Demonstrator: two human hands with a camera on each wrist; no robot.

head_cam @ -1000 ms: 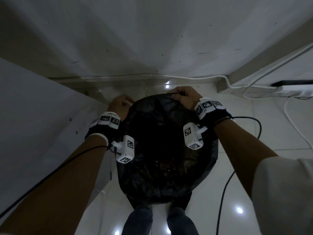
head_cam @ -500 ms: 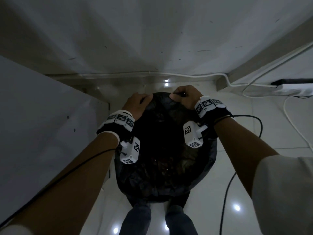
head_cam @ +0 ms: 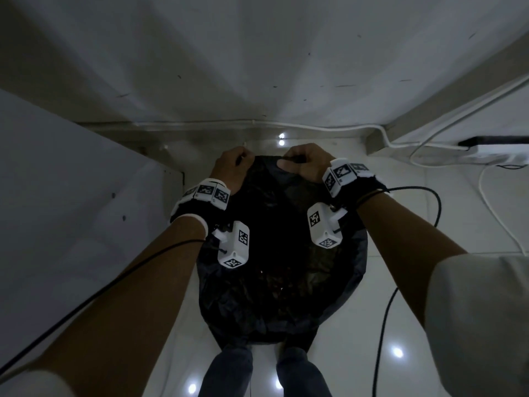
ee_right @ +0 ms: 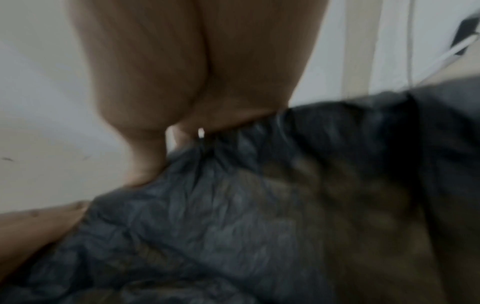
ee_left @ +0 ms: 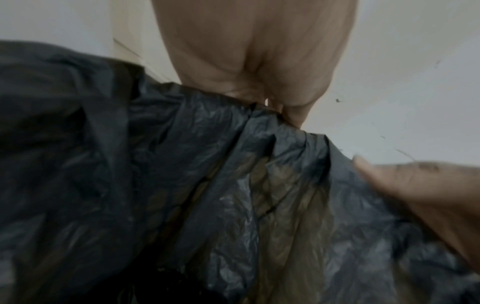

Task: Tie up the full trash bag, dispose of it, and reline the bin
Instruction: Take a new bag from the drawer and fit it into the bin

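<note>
A black trash bag [head_cam: 282,262] lines a round bin on the floor below me, its mouth wide and dark trash dim inside. My left hand [head_cam: 233,164] pinches the far edge of the bag on the left, fingers curled over the plastic [ee_left: 207,144]. My right hand [head_cam: 303,161] grips the same far edge just to the right, thumb on the inner side [ee_right: 233,185]. The two hands sit close together at the back of the rim. The bin's own wall is hidden under the bag.
A white wall [head_cam: 257,67] rises right behind the bin and a pale cabinet side [head_cam: 71,196] stands at the left. White cables [head_cam: 400,138] and a power strip [head_cam: 492,150] lie at the right. Black wrist cables [head_cam: 383,325] trail on the glossy tile floor. My legs [head_cam: 229,371] stand at the near rim.
My left hand has slid along the bag's rim from the left side to the far edge, ending close beside my right hand. The right hand has stayed in place.
</note>
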